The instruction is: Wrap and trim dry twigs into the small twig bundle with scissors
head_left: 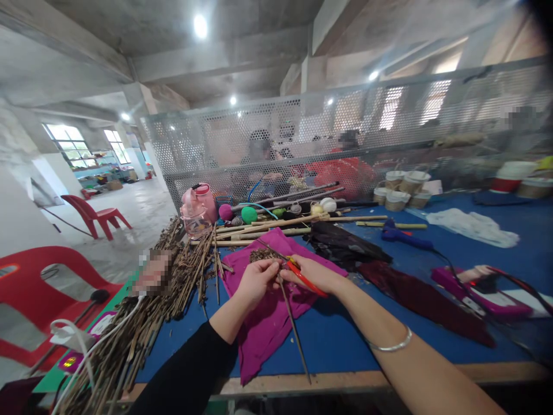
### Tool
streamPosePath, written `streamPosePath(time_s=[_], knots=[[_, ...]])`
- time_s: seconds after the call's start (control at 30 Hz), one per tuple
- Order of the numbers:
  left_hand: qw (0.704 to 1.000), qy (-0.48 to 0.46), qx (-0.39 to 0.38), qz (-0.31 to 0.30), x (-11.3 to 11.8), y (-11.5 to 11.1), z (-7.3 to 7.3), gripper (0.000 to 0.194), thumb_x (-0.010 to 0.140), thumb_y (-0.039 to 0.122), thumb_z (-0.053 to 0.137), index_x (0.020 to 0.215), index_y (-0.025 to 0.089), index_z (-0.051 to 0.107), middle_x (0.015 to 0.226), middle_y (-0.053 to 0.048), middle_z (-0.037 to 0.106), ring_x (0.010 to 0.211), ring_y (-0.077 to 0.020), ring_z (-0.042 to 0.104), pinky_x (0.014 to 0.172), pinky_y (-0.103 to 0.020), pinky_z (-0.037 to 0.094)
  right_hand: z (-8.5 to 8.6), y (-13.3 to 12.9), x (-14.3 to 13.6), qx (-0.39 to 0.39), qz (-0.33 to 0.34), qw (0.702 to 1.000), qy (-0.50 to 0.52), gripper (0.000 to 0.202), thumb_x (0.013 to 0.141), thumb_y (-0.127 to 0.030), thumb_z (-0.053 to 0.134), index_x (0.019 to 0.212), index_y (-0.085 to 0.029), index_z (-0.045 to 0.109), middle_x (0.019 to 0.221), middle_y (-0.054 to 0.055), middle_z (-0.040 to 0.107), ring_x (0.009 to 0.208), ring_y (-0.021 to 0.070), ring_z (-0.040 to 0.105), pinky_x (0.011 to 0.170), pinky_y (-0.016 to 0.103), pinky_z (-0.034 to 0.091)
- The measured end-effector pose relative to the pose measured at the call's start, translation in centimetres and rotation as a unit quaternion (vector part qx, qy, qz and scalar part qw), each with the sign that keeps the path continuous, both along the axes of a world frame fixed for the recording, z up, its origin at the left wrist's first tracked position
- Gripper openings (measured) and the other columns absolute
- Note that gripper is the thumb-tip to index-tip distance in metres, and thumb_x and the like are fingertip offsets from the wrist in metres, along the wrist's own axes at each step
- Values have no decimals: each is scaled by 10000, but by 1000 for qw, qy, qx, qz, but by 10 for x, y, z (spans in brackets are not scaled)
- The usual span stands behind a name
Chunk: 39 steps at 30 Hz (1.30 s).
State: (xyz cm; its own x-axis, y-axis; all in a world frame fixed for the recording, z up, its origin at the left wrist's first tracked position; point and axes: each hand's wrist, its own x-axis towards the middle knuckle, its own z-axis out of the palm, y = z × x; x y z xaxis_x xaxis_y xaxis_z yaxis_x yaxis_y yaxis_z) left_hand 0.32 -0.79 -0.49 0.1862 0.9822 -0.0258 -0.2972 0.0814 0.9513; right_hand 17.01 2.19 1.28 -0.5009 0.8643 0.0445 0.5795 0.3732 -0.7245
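Observation:
My left hand [258, 280] is closed, its fingertips pinching the upper end of a thin brown twig [295, 334] that slants down toward the table's front edge. Red-handled scissors [307, 279] are in my closed right hand [311, 272], right beside the left fingertips. Their dark blades point up and left; the exact contact with the twig is hidden by my fingers. Beneath both hands a magenta cloth [263, 340] lies spread out. Small brown clippings [260, 254] are heaped on it, just beyond my left hand.
A large pile of twigs [151, 317] covers the table's left side. Poles [276, 226], yarn balls [249, 215] and a pink jug [199, 210] line the back. Dark cloth [423, 297], a blue glue gun [406, 236] and wrapped cups [396, 200] are rightward. People sit behind the perforated screen [207, 144].

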Motion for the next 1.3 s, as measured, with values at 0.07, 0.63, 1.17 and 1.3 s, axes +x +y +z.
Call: streamPosePath(time_s=[0.07,0.63,1.17,1.3], knots=[[1000,-3,1,-4,0,-1,1,443,622,413,691,908,81,621,564,-10,565,422,-49,474,436,-178,357,3,-3,-1,-17,13,1000,19,397,665,-526,587,812,-162,526,675,-9,555,537,91,444,468,197,332],[999,-38,-17,16,0,-3,5,380,599,369,711,848,97,617,601,-2,551,469,-52,482,422,-166,339,15,12,6,81,-90,992,-38,391,687,-571,514,643,-182,492,559,-33,476,505,95,395,486,209,306],[999,20,-33,-17,1,-4,1,399,591,405,708,838,102,628,611,-17,573,466,-55,493,426,-169,343,-21,3,12,142,-228,947,175,357,614,-313,568,893,-204,374,631,-46,480,535,114,452,523,227,378],[999,16,-29,-25,1,-6,2,392,590,405,709,821,99,626,599,-11,566,465,-52,488,429,-171,344,-30,3,20,70,-234,958,152,289,561,-244,544,798,-211,383,646,-44,498,540,110,466,524,223,385]])
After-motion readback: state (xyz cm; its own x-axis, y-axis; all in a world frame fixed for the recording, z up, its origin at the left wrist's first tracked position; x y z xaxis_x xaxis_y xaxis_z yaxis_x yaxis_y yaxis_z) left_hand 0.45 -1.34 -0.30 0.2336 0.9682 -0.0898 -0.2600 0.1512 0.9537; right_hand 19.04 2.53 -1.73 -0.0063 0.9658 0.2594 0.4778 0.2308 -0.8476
